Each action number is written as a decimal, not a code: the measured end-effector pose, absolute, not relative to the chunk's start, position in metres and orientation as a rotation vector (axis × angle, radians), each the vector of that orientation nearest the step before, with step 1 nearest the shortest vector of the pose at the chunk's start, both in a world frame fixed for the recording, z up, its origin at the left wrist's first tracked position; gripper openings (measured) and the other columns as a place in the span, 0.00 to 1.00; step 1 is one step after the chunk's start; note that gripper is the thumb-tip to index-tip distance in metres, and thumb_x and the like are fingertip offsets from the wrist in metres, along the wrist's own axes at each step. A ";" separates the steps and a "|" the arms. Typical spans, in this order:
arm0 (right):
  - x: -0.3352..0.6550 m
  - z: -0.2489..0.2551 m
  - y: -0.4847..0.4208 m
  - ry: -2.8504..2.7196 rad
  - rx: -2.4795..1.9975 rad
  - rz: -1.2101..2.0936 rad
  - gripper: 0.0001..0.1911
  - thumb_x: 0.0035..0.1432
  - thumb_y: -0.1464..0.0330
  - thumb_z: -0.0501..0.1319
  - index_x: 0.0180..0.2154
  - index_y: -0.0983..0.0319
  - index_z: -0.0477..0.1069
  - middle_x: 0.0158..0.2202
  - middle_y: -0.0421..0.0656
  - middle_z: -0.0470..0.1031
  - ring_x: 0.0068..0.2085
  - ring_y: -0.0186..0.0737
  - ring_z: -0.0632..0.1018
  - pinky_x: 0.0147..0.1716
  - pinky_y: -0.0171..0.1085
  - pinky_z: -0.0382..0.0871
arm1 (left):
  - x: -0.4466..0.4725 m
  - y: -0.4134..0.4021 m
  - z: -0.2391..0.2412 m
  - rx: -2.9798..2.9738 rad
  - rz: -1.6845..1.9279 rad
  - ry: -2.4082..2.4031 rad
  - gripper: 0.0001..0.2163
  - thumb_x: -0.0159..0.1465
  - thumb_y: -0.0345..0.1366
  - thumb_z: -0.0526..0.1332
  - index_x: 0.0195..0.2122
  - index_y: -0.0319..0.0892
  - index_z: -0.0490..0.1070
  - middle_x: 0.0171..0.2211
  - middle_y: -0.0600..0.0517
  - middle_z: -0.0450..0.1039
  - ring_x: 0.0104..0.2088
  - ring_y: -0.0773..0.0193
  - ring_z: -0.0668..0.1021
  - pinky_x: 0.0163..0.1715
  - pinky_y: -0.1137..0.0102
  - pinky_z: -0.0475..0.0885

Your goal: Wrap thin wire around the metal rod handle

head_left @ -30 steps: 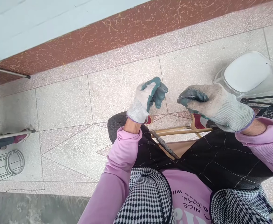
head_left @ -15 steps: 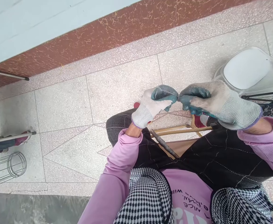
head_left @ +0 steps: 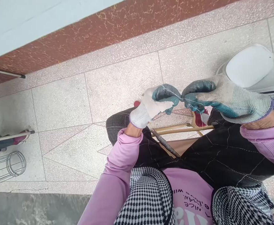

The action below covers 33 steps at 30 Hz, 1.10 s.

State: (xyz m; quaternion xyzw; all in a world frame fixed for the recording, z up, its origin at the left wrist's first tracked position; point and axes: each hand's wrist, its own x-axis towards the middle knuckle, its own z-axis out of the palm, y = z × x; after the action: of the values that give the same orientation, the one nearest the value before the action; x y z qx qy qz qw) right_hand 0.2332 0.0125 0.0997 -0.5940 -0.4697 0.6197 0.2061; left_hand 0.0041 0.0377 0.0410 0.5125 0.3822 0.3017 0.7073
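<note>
My left hand [head_left: 156, 103], in a pale work glove with a blue-green coated palm, is closed with thumb and forefinger pinched on a thin pale strand [head_left: 172, 92], wire or thread. My right hand [head_left: 217, 97], gloved alike, pinches the same strand, its fingertips almost touching the left ones. Loose loops of the strand hang below the right fingers. Whatever lies between the fingertips is too small to make out. Below the hands, a short stick [head_left: 166, 143] wound with grey cord or wire rests between my thighs on the seat.
A white lidded bin [head_left: 250, 65] stands at the right. At lower left lies a wire ring frame [head_left: 15, 164]; above it, a metal bar [head_left: 10, 136] and another person's shoe [head_left: 22, 137]. A red-brown wall base [head_left: 85, 37] borders the tiled floor.
My right hand has turned slightly and shifted a little right, and more of the strand now shows across and below its fingers. My left hand keeps its pinch.
</note>
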 end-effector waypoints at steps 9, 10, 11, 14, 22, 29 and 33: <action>0.231 0.104 0.014 -1.359 -1.809 1.729 0.20 0.50 0.50 0.75 0.32 0.60 0.80 0.29 0.44 0.78 0.30 0.40 0.73 0.26 0.37 0.63 | 0.007 0.038 0.028 1.278 0.686 0.906 0.07 0.61 0.37 0.75 0.36 0.41 0.80 0.29 0.53 0.78 0.28 0.64 0.81 0.26 0.73 0.78; 0.231 0.104 0.013 -1.376 -1.801 1.727 0.20 0.50 0.49 0.75 0.32 0.59 0.80 0.29 0.43 0.78 0.29 0.40 0.72 0.25 0.37 0.63 | 0.007 0.038 0.027 1.288 0.682 0.917 0.07 0.61 0.36 0.75 0.36 0.41 0.80 0.29 0.54 0.78 0.28 0.65 0.81 0.26 0.73 0.78; 0.230 0.105 0.012 -1.399 -1.790 1.725 0.19 0.51 0.50 0.74 0.32 0.59 0.80 0.28 0.43 0.77 0.29 0.40 0.72 0.24 0.37 0.62 | 0.008 0.038 0.026 1.297 0.676 0.925 0.07 0.60 0.36 0.75 0.35 0.41 0.80 0.29 0.54 0.78 0.28 0.65 0.81 0.26 0.74 0.78; 0.230 0.104 0.010 -1.460 -1.782 1.704 0.12 0.54 0.56 0.72 0.32 0.57 0.79 0.24 0.40 0.71 0.25 0.38 0.68 0.21 0.38 0.56 | 0.009 0.038 0.026 1.282 0.674 0.915 0.07 0.59 0.35 0.75 0.35 0.42 0.79 0.30 0.54 0.78 0.27 0.65 0.80 0.25 0.74 0.77; 0.231 0.096 0.009 -1.535 -1.717 1.624 0.06 0.56 0.61 0.68 0.32 0.56 0.79 0.29 0.40 0.73 0.30 0.40 0.69 0.27 0.39 0.60 | 0.009 0.036 0.032 1.105 0.620 0.873 0.08 0.59 0.38 0.75 0.34 0.43 0.79 0.24 0.56 0.73 0.21 0.67 0.75 0.21 0.73 0.75; 0.229 0.086 0.006 -1.650 -1.756 1.372 0.08 0.58 0.58 0.67 0.30 0.54 0.78 0.27 0.39 0.71 0.29 0.42 0.69 0.27 0.40 0.62 | 0.018 0.034 0.027 1.046 0.666 0.940 0.07 0.59 0.31 0.73 0.36 0.42 0.77 0.26 0.56 0.73 0.24 0.66 0.78 0.26 0.70 0.78; 0.225 0.089 0.005 -1.634 -1.774 1.355 0.08 0.55 0.58 0.66 0.29 0.54 0.77 0.27 0.40 0.72 0.30 0.42 0.70 0.27 0.40 0.61 | 0.021 0.032 0.022 1.074 0.698 0.977 0.05 0.59 0.29 0.71 0.35 0.41 0.77 0.28 0.54 0.74 0.25 0.65 0.78 0.25 0.70 0.76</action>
State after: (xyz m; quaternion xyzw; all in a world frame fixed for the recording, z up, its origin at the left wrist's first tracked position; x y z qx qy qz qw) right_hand 0.2245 0.0049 0.0893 -0.6298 -0.5804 0.4813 0.1864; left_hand 0.0212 0.0325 0.0217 0.4809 0.4375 0.3125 0.6926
